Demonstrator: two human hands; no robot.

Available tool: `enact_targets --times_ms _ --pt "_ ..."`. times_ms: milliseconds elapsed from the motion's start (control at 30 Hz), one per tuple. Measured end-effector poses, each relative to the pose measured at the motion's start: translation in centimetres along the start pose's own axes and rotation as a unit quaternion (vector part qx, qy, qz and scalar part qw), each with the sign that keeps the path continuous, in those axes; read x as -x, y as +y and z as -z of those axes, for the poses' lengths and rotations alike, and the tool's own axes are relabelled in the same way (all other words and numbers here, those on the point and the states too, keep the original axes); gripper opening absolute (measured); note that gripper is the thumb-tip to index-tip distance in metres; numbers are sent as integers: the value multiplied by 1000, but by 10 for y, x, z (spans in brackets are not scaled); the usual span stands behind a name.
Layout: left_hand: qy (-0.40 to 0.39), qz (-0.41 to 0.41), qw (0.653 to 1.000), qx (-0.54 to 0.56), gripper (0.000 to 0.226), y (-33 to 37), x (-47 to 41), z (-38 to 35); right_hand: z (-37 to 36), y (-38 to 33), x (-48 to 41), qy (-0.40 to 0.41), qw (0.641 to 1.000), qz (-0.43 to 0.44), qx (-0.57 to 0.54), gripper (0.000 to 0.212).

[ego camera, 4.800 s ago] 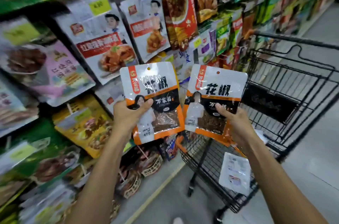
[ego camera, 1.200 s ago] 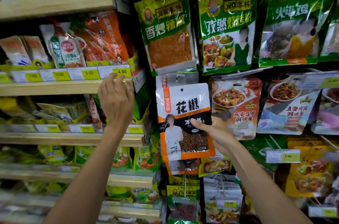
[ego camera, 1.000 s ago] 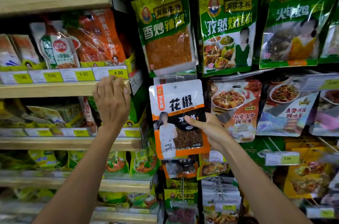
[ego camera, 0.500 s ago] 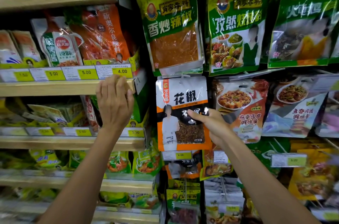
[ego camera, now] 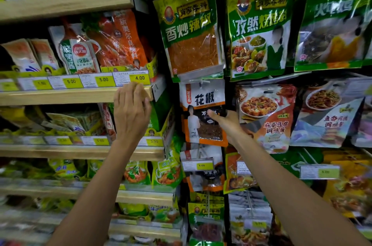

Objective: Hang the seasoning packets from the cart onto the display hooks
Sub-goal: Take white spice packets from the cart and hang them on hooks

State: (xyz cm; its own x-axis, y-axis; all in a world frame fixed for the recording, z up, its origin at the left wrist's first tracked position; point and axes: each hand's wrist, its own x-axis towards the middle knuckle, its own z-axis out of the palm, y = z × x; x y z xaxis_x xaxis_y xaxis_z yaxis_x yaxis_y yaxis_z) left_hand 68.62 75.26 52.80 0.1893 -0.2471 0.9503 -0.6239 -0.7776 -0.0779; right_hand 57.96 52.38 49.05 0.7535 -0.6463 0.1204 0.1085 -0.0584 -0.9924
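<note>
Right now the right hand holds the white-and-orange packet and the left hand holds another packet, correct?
No. In the head view the left hand holds nothing; it rests on the wooden shelf edge. The right hand does hold the white-and-orange packet.

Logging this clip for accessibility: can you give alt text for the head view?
The right hand holds an orange-and-white seasoning packet at a display hook below a green chili packet. The left hand rests on the wooden shelf edge to its left.
</note>
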Motion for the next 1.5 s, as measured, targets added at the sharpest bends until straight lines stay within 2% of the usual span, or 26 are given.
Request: enact_targets --times_ms 200,300,400,500,567,633,700,767,900,1067,1167,1233,1500 --pt "15 5 1000 22 29 24 11 21 27 2 44 52 988 71 128 39" --pt "7 7 998 59 26 61 29 29 51 7 80 52 984 106 135 35" --pt "-38 21 991 123 23 119 53 35 93 24 117 56 984 99 137 27" --pt "-129 46 971 198 27 195 85 43 154 52 154 70 988 45 129 21" --pt "-208 105 930 283 23 252 111 50 203 75 181 107 986 -2 126 21" --pt "-302 161 866 365 20 313 139 59 258 100 211 152 976 -38 149 19" --pt "-359 197 803 433 20 373 167 70 314 122 245 192 966 -78 157 17" --pt "-402 227 757 462 20 433 193 82 369 143 280 226 955 -114 153 17" --pt "-493 230 672 501 21 539 244 112 464 175 358 315 917 -168 175 12" --pt "-585 140 607 519 21 641 278 137 542 200 430 414 859 -241 180 20" --pt "-649 82 547 522 18 691 288 130 574 210 451 458 827 -277 172 19" --pt "-674 34 520 523 16 723 294 119 593 216 457 492 802 -296 164 17" --pt "-704 -131 477 511 19 855 316 56 669 264 440 585 721 -358 92 13"
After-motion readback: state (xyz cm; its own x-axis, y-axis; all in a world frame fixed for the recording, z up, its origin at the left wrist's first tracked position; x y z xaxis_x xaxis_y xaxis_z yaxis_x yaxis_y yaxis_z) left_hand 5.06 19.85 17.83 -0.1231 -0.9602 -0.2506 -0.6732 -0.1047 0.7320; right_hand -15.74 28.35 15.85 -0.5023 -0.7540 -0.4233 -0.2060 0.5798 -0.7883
